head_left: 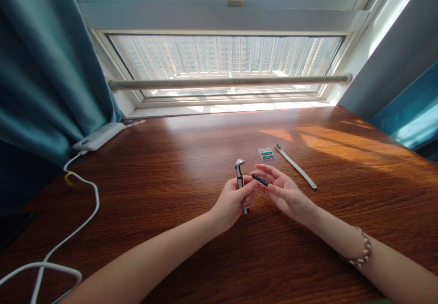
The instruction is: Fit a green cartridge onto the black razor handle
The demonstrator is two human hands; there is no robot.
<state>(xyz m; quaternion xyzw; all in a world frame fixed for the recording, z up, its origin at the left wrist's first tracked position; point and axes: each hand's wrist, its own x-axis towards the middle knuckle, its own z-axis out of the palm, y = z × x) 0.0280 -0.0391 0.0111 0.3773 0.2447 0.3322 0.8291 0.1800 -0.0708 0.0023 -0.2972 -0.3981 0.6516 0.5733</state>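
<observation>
My left hand (227,203) is closed around a black and silver razor handle (240,176), held nearly upright. The handle's forked top points up and carries no blade head. Between the thumb and fingers of my right hand (289,197) is a slim black razor cartridge (260,179), tilted down to the right. Its left end is close to my left fingertips; whether they touch it I cannot tell. Just beyond my right hand, a small clear pack with green-striped cartridges (266,154) lies on the wooden table (164,167).
A white toothbrush (296,167) lies slantwise to the right of the pack. On the left, a white power strip (100,136) sits beside the blue curtain (58,67), its white cable (97,199) looping across the table. A window with a horizontal rail (226,82) stands behind.
</observation>
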